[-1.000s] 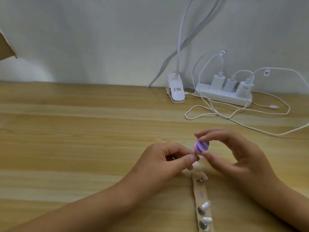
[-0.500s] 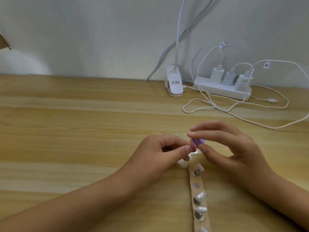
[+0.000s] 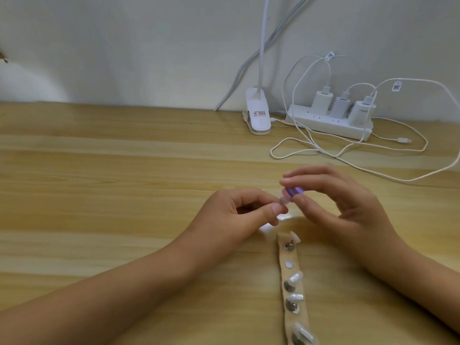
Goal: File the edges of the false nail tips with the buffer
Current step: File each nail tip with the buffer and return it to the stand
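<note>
i'm facing a light wooden table [image 3: 99, 170] meeting a plain pale wall [image 3: 124, 46]; a white power strip [image 3: 328, 124] and clip lamp [image 3: 257, 115] are resting at the back.

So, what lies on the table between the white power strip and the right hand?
In the head view, loops of white cable lie on the wooden table between the power strip and the right hand; nothing else shows there.

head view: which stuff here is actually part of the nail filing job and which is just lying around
Part of the job:
purple buffer, pinched in the right hand
nail tip, pinched in the left hand
strip with more nail tips on it

Just lying about:
clip lamp base
power strip with three chargers
white cables
</note>
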The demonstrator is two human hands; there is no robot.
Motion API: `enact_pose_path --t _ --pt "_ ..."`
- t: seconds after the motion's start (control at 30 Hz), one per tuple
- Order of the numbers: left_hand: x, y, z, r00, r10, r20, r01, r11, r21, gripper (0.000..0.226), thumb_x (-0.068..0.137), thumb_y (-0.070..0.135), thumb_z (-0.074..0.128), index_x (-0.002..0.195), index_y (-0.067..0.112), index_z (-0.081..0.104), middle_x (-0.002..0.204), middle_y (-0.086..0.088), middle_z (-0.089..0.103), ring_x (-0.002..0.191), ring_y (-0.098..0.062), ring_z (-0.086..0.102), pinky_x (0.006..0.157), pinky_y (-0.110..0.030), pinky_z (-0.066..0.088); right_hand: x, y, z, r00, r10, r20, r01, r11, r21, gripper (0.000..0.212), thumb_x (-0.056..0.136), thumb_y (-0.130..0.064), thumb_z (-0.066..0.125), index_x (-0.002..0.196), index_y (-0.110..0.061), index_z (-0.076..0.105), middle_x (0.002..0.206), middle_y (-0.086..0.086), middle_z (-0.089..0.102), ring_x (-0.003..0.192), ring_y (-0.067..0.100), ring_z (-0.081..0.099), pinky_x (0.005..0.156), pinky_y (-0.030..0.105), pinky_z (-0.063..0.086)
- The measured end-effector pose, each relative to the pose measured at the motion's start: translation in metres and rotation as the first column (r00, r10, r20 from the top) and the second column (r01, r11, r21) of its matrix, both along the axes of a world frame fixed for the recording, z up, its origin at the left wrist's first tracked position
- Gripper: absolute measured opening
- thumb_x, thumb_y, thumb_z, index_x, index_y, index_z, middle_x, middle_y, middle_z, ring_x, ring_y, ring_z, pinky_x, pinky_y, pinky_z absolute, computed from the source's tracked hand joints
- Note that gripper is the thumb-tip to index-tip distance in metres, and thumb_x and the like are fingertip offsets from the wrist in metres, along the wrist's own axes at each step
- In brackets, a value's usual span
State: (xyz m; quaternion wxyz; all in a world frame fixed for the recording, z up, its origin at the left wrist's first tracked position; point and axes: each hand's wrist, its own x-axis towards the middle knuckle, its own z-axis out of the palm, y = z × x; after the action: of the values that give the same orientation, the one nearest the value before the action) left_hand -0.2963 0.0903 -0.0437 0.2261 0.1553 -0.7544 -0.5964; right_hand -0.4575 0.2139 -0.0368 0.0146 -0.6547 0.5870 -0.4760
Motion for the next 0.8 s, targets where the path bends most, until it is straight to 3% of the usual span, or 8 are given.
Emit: enact_pose_path --t 0.13,0.3,0.4,0.47,0.53,0.63,0.8 --pt "0.0002 0.0016 0.0005 1.000 -0.011 -0.004 0.011 1.000 -0.003 0.010 0.090 0.023 0.068 0.089 0.024 0.077 0.081 0.000 0.074 0.081 -0.021 0.067 0.075 -0.031 0.050 0.0066 0.0030 -0.0016 0.997 0.044 -0.060 -0.044 0.999 -0.009 0.021 0.090 -0.019 0.064 0.110 -0.020 0.068 0.116 0.000 0.065 0.112 0.014 0.062 0.096 0.024 0.046" --pt "0.0002 0.0021 0.0001 1.000 -0.002 0.005 0.002 1.000 -0.011 0.008 0.088 0.026 0.070 0.085 0.026 0.077 0.076 0.003 0.073 0.074 -0.013 0.065 0.069 -0.022 0.048 0.0029 0.0007 0.0022 1.000 -0.012 -0.008 0.012 1.000 0.020 0.019 0.091 -0.020 0.066 0.110 -0.018 0.069 0.114 0.001 0.066 0.111 0.012 0.062 0.096 0.025 0.047" --pt "-0.0010 0.0034 0.0004 1.000 -0.001 0.015 0.002 0.999 -0.033 0.014 0.084 0.038 0.067 0.086 0.027 0.076 0.077 -0.003 0.072 0.075 -0.027 0.062 0.070 -0.037 0.048 0.0099 0.0021 0.0007 0.997 0.043 -0.062 -0.043 0.999 -0.002 0.021 0.090 -0.020 0.065 0.111 -0.019 0.069 0.115 0.000 0.065 0.111 0.012 0.062 0.095 0.019 0.045" --pt "-0.0013 0.0024 -0.0002 1.000 -0.011 0.028 0.012 0.999 -0.031 0.011 0.088 0.032 0.069 0.088 0.024 0.077 0.081 -0.005 0.073 0.085 -0.029 0.065 0.079 -0.042 0.050 0.0051 -0.0002 0.0022 0.999 0.008 -0.031 -0.008 1.000 0.023 0.020 0.089 -0.019 0.067 0.109 -0.019 0.069 0.112 0.000 0.066 0.110 0.011 0.062 0.095 0.022 0.046" --pt "-0.0008 0.0026 -0.0002 0.999 -0.021 0.025 0.021 1.000 -0.021 0.009 0.090 0.024 0.069 0.087 0.025 0.077 0.082 -0.001 0.074 0.082 -0.024 0.067 0.078 -0.037 0.051 0.0026 -0.0008 0.0029 1.000 -0.008 0.021 0.007 0.999 0.051 0.021 0.089 -0.015 0.065 0.109 -0.019 0.070 0.111 0.000 0.067 0.109 0.011 0.063 0.095 0.023 0.047" --pt "0.0002 0.0037 0.0003 0.999 -0.031 0.013 0.032 0.998 -0.054 0.012 0.089 0.026 0.069 0.081 0.032 0.075 0.072 0.008 0.070 0.069 -0.003 0.063 0.064 -0.020 0.048 0.0090 0.0018 0.0005 0.997 0.063 -0.040 -0.063 0.998 0.021 0.020 0.091 -0.018 0.062 0.110 -0.018 0.069 0.113 0.000 0.066 0.110 0.013 0.063 0.094 0.019 0.045" --pt "-0.0005 0.0039 0.0006 0.999 -0.028 0.027 0.029 0.998 -0.053 0.015 0.090 0.022 0.068 0.080 0.030 0.076 0.071 0.005 0.070 0.066 0.001 0.061 0.064 -0.008 0.042 0.0046 -0.0009 0.0028 0.999 0.031 -0.027 -0.030 0.999 0.034 0.022 0.091 -0.021 0.058 0.109 -0.018 0.070 0.112 0.001 0.066 0.109 0.013 0.063 0.093 0.022 0.047"
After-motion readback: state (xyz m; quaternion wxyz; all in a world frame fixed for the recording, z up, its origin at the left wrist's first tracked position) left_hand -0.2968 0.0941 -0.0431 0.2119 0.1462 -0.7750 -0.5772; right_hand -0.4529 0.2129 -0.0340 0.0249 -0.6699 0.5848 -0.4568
